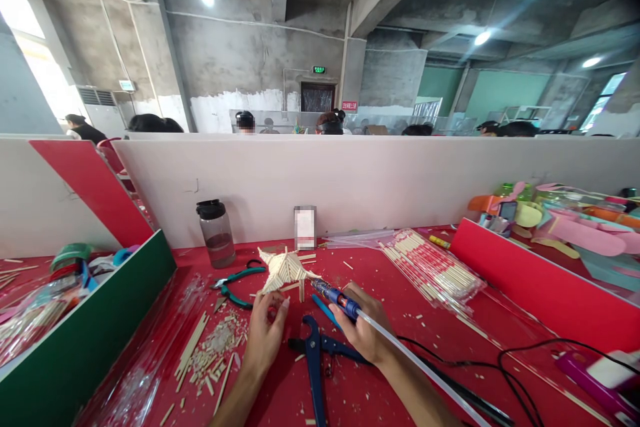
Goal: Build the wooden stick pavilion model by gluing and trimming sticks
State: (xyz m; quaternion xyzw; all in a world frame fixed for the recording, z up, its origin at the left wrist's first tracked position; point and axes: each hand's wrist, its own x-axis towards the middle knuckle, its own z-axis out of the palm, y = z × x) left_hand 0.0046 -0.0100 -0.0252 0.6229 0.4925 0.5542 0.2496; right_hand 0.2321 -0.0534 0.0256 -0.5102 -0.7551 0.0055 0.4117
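At the far left, beyond a dark green upright board, clear plastic wrapping surrounds pale sticks. On this side of it, loose pale wooden sticks and short offcuts litter the red tabletop. Behind them stands a transparent bottle with a black lid, part-filled with liquid. Green-handled pliers lie left of the star built from pale wooden sticks, which rests before both hands. The left hand is at its lower edge, fingers loosely curled, thumb apart; whether it touches the star I cannot tell. A dark blue hook-headed cutter lies between the hands. The right hand grips a blue pen-shaped glue gun with a translucent glue stick trailing behind, its nozzle near the star's right-hand point. The step seems to be gluing there; the next move calls for a steady nozzle and a still star. Further right, a clear plastic packet with red markings holds many pale sticks.
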